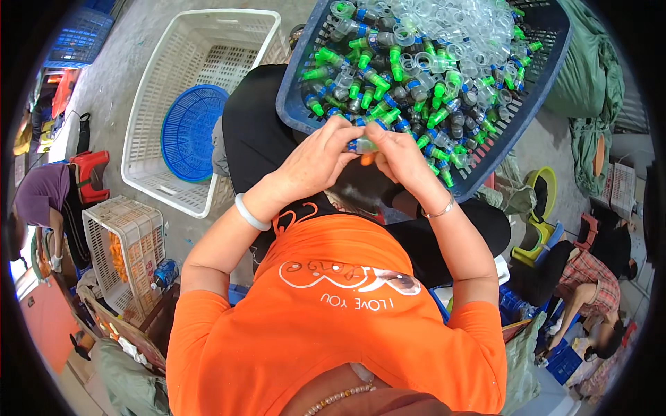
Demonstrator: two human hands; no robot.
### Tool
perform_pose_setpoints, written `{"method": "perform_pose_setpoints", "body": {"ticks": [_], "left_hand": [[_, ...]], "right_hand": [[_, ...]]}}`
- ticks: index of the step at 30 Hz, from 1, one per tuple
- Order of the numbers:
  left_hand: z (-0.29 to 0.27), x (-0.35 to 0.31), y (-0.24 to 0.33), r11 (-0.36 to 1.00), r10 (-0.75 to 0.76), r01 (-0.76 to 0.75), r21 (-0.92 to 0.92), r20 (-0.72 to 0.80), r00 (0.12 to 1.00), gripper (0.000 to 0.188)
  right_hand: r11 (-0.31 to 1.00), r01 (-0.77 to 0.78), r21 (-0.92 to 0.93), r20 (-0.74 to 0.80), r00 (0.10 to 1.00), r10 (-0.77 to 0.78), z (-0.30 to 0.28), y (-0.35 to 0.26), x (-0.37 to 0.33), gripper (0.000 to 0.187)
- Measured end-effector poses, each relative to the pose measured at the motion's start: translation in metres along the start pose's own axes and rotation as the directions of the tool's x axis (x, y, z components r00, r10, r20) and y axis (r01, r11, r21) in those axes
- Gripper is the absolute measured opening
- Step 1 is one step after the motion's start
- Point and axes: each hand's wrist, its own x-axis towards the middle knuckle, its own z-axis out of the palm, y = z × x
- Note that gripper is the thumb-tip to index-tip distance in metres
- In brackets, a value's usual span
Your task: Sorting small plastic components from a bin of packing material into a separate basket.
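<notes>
As left hand (312, 158) faces right hand (404, 159), fingers (340, 136) of both together, clamped on small plastic piece (363, 145)

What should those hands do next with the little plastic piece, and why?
Perhaps the left hand and right hand should gently press the small blue-banded plastic piece inward: both pinch it, from opposite sides, close to the dark blue crate heaped with similar blue-banded pieces. The hands cover much of it, so its exact state is hidden.
</notes>
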Motion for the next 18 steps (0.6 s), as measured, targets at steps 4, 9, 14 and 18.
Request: {"method": "perform_pose_setpoints", "body": {"ticks": [4, 9, 14, 18], "left_hand": [[-0.031, -0.01, -0.019, 0.981, -0.159, 0.174, 0.086, -0.158, 0.975, 0.038], [-0.121, -0.062, -0.109, 0.748, -0.309, 0.576, 0.33, -0.595, 0.742, 0.037], [-0.125, -0.06, -0.118, 0.358, -0.224, 0.643, 0.677, -0.606, 0.763, 0.038], [-0.059, 0.002, -0.052, 0.821, -0.127, 0.292, 0.491, -0.343, 0.931, 0.031]], "right_hand": [[0.62, 0.273, -0.735, -0.418, 0.538, -0.732, 0.016, -0.009, -0.009, 0.043], [0.478, 0.053, -0.877, -0.474, 0.069, -0.878, -0.048, -0.011, -0.005, 0.045], [0.49, -0.208, -0.847, -0.523, 0.154, -0.839, -0.072, -0.001, 0.015, 0.04], [0.576, -0.122, -0.808, -0.589, 0.174, -0.789, -0.072, 0.001, 0.014, 0.037]]}}
